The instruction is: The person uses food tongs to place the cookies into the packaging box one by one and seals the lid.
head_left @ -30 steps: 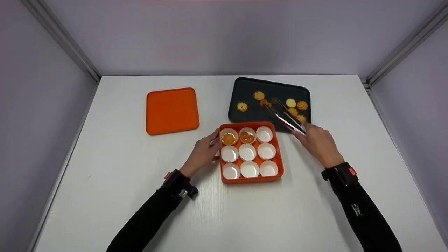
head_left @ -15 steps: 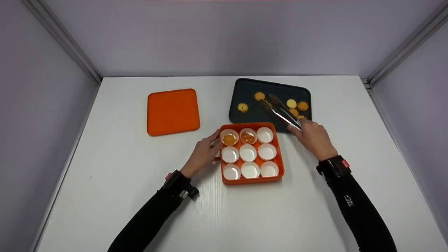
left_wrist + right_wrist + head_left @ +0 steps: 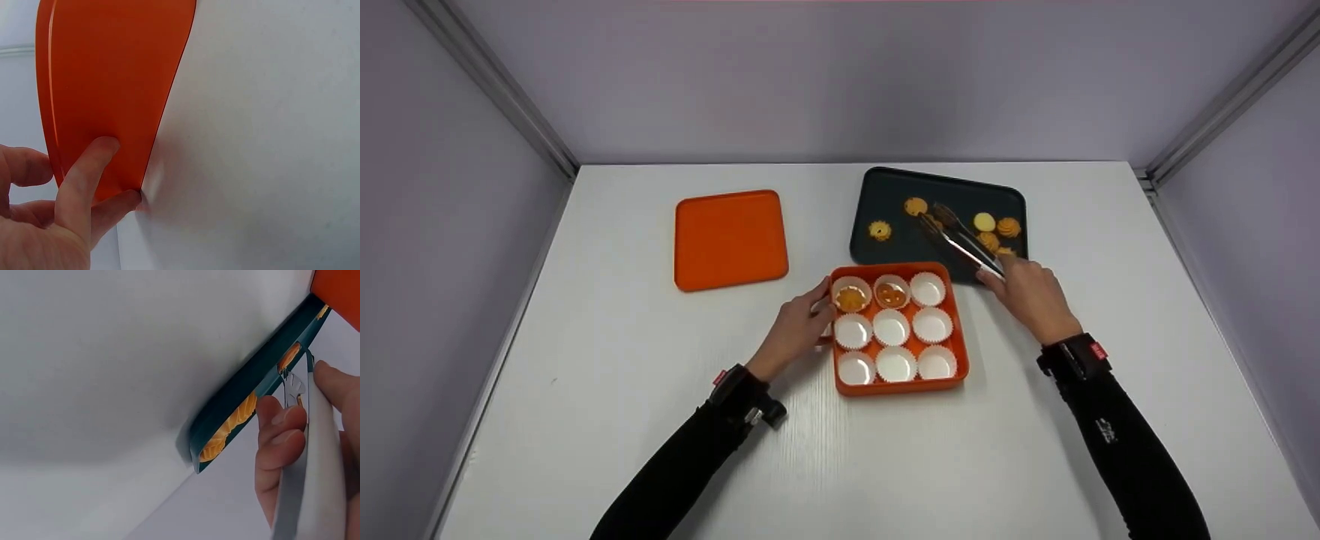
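1. A cookie (image 3: 289, 357) is seen in the dark green tray (image 3: 894, 249), between the tips of the tongs (image 3: 322, 461); whether it is pinched cannot be told.
2. It is likely light, hard and crumbly, so it should be held softly by its sides.
3. The tongs are held by the right hand (image 3: 1033, 296), with its fingers curled around the handles.
4. The side of the orange box (image 3: 900, 388) is touched by the left hand (image 3: 795, 330), with its fingers spread apart.

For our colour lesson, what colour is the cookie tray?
The tray is dark teal, clearest in the right wrist view.
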Demonstrator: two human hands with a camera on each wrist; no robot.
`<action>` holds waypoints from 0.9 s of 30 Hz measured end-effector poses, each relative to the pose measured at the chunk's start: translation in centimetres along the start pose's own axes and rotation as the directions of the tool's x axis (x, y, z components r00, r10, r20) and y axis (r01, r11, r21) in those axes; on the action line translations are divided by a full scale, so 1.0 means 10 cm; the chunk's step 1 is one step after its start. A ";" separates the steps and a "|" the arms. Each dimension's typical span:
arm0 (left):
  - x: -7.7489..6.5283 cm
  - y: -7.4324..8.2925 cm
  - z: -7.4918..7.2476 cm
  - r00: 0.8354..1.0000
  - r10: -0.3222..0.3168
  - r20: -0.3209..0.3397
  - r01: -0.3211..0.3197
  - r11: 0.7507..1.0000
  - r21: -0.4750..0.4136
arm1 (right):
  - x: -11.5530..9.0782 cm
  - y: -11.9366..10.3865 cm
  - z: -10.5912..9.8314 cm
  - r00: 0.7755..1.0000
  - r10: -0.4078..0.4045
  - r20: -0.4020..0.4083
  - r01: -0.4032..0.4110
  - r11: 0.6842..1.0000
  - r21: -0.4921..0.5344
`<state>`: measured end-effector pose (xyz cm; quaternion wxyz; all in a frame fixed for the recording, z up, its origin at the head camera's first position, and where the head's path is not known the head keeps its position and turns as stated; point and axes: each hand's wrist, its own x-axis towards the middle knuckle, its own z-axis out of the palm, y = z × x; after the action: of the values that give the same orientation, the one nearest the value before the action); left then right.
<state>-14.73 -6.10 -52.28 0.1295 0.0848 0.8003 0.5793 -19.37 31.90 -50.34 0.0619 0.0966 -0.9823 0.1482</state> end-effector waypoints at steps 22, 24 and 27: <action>0.00 0.00 0.00 1.000 -0.020 -0.003 0.020 0.999 -0.040 | -0.12 0.08 -0.07 0.996 -0.062 -0.056 0.064 0.997 0.039; 0.00 0.00 0.00 1.000 -0.020 -0.006 0.019 0.999 -0.040 | -0.15 0.08 -0.09 0.997 -0.064 -0.053 0.066 0.997 0.038; 0.00 -0.01 0.00 1.000 -0.010 -0.005 0.010 0.999 -0.034 | -0.19 0.07 -0.11 0.997 -0.056 -0.045 0.058 0.997 0.045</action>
<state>-14.75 -6.11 -52.35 0.1318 0.0772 0.7911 0.5923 -17.61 33.24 -49.75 0.0853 0.1226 -0.9738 0.1713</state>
